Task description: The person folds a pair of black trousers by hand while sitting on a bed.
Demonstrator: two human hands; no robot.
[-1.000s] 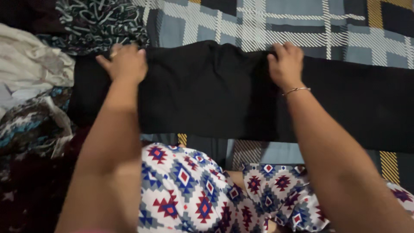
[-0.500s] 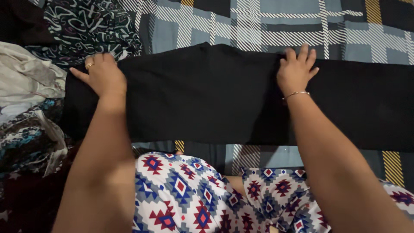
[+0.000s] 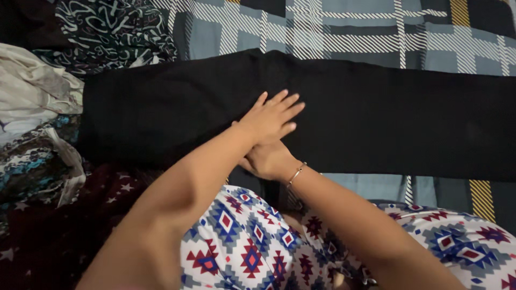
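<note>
Black garment (image 3: 376,118) on plaid bedsheet (image 3: 344,32), crumpled clothes pile (image 3: 37,134) leftward, left hand (image 3: 269,118) flat

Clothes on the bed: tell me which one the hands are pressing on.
The long black garment spread flat; the left hand lies on it. The others, patterned, sit crumpled at left.

The scene is dimly and evenly lit, with no glare. Detail in the black garment (image 3: 376,118) is lost to darkness. Slight motion blur is seen on the left hand (image 3: 271,115); the frame's lower edge is soft.
</note>
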